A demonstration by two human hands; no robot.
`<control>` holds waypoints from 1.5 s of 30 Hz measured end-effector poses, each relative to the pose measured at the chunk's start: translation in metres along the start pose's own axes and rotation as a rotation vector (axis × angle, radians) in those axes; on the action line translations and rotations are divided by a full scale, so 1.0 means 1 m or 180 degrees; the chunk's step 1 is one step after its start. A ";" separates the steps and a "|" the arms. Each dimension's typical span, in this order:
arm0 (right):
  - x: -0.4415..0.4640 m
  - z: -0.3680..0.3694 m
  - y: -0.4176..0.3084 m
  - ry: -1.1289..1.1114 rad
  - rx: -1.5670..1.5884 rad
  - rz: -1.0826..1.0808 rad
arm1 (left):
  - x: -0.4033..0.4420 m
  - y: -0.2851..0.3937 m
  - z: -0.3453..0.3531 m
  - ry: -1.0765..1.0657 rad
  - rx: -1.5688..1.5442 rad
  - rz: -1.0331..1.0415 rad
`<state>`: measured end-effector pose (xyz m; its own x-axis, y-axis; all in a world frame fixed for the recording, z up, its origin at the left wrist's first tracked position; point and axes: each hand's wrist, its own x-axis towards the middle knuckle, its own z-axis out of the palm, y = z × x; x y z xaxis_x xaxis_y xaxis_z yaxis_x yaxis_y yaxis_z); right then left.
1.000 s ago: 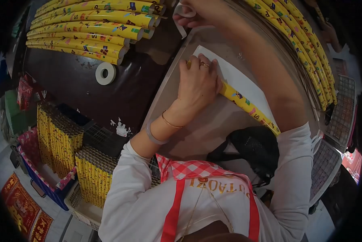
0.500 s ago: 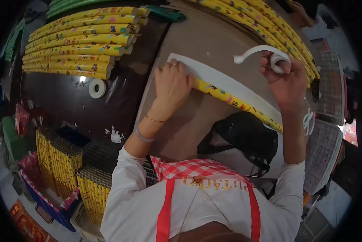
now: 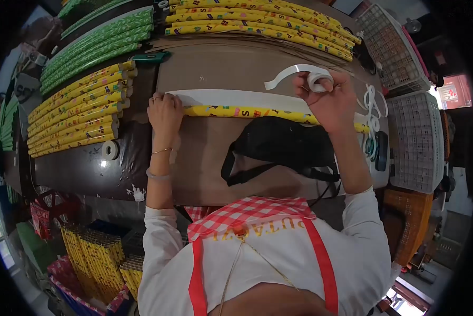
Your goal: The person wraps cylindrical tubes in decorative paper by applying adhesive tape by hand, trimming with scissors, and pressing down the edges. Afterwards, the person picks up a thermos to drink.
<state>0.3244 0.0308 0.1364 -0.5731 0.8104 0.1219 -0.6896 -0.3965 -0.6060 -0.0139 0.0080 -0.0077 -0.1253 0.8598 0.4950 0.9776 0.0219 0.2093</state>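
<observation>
A partly rolled sheet of wrapping paper lies across the brown table, its yellow printed roll [image 3: 247,112] along the near side and a white strip [image 3: 220,98] of its back showing beyond. My left hand [image 3: 165,116] is closed over the left end of this paper, fingers curled down onto it. Raised above the paper's right part, my right hand [image 3: 331,102] grips a roll of white tape [image 3: 319,80]. A loose length of tape [image 3: 286,73] sticks out leftward from that roll, its free end in the air.
A black bag [image 3: 281,145] lies just in front of the paper. Yellow rolls [image 3: 81,113] and green rolls [image 3: 99,55] are stacked at left, more yellow rolls [image 3: 262,23] at the back. A second tape roll [image 3: 110,150] sits at left. Plastic baskets [image 3: 415,142] stand at right.
The camera view has turned, so the paper now appears more level and everything has shifted. Both hands keep their holds, on the paper and on the tape.
</observation>
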 end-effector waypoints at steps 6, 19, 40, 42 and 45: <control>-0.023 0.002 0.004 0.0048 0.0194 -0.0024 | -0.006 0.084 -0.075 -0.0300 -0.2639 -0.0512; -0.047 -0.016 0.019 0.0152 -0.0215 0.0102 | -0.012 0.139 -0.117 -0.2599 -0.4879 -0.1264; 0.117 -0.057 0.129 0.0237 -0.4622 0.1484 | 0.040 -0.066 -0.019 -0.1803 -0.1885 -0.0982; 0.120 -0.053 0.133 0.0216 -0.5012 0.1463 | 0.042 -0.069 -0.013 -0.1787 -0.1701 -0.0799; 0.121 -0.052 0.137 0.0330 -0.5264 0.1610 | 0.043 -0.072 -0.006 -0.1751 -0.1377 -0.0768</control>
<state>0.1832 0.0972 0.0269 -0.4975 0.8039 -0.3258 0.7195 0.1725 -0.6728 -0.0902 0.0404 0.0032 -0.1143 0.9904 -0.0774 0.7653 0.1375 0.6288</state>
